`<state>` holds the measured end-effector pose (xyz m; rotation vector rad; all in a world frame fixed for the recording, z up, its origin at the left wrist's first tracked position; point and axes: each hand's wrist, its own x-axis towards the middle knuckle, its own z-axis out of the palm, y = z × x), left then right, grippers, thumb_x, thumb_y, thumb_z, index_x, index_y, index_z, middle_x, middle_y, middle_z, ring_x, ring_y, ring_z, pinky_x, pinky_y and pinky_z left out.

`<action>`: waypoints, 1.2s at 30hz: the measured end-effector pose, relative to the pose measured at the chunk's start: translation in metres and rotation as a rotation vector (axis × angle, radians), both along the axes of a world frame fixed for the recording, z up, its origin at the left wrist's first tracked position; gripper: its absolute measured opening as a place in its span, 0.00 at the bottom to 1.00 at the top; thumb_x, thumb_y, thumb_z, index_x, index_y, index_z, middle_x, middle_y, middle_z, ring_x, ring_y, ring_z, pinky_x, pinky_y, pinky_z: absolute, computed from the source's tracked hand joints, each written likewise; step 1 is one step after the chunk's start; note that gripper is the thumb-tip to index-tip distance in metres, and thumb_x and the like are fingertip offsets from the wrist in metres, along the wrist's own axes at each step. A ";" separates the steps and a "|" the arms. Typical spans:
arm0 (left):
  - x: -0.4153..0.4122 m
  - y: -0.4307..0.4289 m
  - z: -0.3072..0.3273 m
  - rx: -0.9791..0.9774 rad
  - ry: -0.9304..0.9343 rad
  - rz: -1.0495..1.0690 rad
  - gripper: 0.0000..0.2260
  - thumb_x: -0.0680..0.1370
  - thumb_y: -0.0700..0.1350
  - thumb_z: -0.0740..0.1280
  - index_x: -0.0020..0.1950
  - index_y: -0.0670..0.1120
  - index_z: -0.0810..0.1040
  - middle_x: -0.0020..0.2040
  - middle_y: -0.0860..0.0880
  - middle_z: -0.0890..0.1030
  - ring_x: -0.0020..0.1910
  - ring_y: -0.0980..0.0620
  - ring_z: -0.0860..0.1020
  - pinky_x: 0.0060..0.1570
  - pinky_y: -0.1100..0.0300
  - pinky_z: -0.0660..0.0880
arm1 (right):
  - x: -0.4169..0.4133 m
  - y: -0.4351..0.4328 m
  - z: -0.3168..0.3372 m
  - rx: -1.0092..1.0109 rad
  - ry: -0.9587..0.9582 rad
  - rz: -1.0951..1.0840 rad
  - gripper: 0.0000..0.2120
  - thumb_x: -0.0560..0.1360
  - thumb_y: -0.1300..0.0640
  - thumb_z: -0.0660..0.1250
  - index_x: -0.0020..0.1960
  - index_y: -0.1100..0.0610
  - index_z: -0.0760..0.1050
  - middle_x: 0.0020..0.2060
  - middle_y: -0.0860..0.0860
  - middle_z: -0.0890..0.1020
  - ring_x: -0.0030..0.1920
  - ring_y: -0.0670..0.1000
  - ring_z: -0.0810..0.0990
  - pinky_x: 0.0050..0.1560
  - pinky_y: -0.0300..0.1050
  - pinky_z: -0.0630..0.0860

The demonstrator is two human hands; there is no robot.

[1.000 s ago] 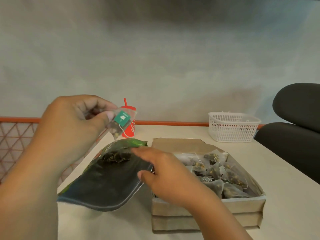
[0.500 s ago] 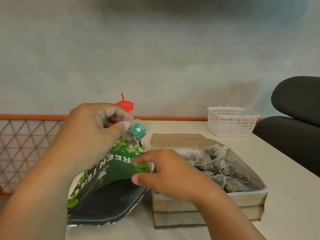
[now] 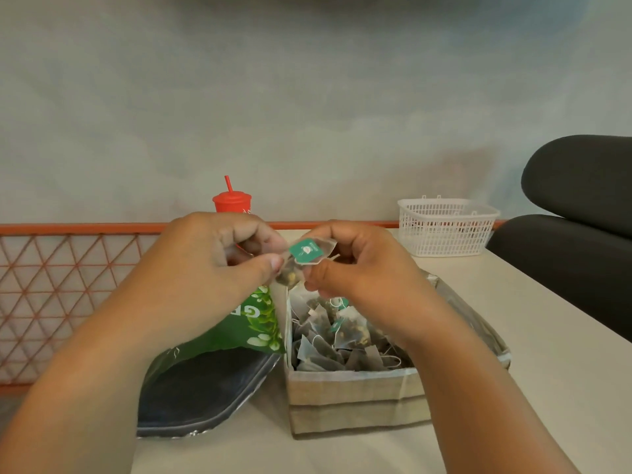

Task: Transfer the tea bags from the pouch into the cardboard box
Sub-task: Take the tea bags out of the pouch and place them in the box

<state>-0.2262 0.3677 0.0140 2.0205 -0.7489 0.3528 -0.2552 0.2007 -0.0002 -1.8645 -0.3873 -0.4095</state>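
Both hands meet above the counter, holding a single tea bag between them. The left hand pinches the bag's left side between its thumb and curled fingers. The right hand pinches the right side with thumb and forefinger, just beside the small green tag that lies against the bag's upper part. The bag is translucent with dark leaf inside, and it hangs in the air over the far left corner of the cardboard box, clear of the contents below. The box sits open-topped on the counter and holds a loose heap of pyramid tea bags with white strings and a few green tags showing; the right forearm crosses above its right half. Just beside the box on its left, the green tea pouch lies slanted on the counter, its printed green face partly hidden by the left hand and its dark grey, silver-rimmed near end turned toward the camera. Behind the hands stands a red cup with a straw. A white plastic basket rests at the far right of the counter, near a black chair. An orange mesh railing runs along the left.
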 end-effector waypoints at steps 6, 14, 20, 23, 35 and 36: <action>0.013 0.008 -0.007 0.429 0.183 0.022 0.14 0.67 0.51 0.74 0.47 0.64 0.75 0.44 0.62 0.79 0.42 0.62 0.77 0.43 0.64 0.70 | -0.003 -0.033 0.006 -0.013 -0.012 -0.263 0.01 0.70 0.61 0.70 0.41 0.56 0.78 0.35 0.51 0.83 0.36 0.49 0.79 0.47 0.55 0.77; 0.030 0.004 -0.027 1.028 0.287 0.222 0.45 0.64 0.52 0.77 0.73 0.60 0.54 0.74 0.54 0.58 0.70 0.50 0.62 0.64 0.57 0.65 | -0.008 -0.074 0.006 -0.162 0.005 -0.443 0.01 0.70 0.56 0.70 0.41 0.52 0.79 0.37 0.48 0.82 0.40 0.55 0.80 0.48 0.56 0.77; 0.035 0.001 -0.033 1.151 0.306 0.292 0.45 0.66 0.45 0.75 0.74 0.58 0.52 0.72 0.52 0.58 0.69 0.47 0.62 0.64 0.56 0.67 | -0.008 -0.095 0.001 -0.245 0.052 -0.514 0.05 0.70 0.60 0.70 0.41 0.51 0.78 0.34 0.45 0.81 0.30 0.38 0.76 0.39 0.41 0.73; 0.038 0.001 -0.037 1.125 0.232 0.318 0.38 0.71 0.38 0.68 0.74 0.58 0.53 0.71 0.51 0.61 0.69 0.47 0.62 0.65 0.56 0.66 | -0.009 -0.101 0.000 -0.283 0.092 -0.526 0.09 0.71 0.63 0.67 0.44 0.50 0.77 0.31 0.46 0.79 0.29 0.43 0.76 0.36 0.42 0.74; 0.038 0.002 -0.032 0.784 -0.031 0.389 0.28 0.74 0.33 0.61 0.69 0.56 0.66 0.65 0.51 0.71 0.60 0.50 0.70 0.55 0.60 0.69 | -0.007 -0.097 -0.005 -0.497 0.317 -0.419 0.07 0.72 0.58 0.68 0.46 0.47 0.76 0.41 0.50 0.80 0.42 0.48 0.79 0.45 0.40 0.73; 0.038 0.001 -0.029 0.724 -0.069 0.394 0.27 0.73 0.32 0.62 0.68 0.56 0.68 0.62 0.51 0.72 0.57 0.50 0.71 0.53 0.59 0.70 | -0.006 -0.091 -0.004 -0.497 0.288 -0.412 0.07 0.72 0.58 0.68 0.46 0.46 0.76 0.40 0.49 0.80 0.41 0.48 0.79 0.42 0.39 0.73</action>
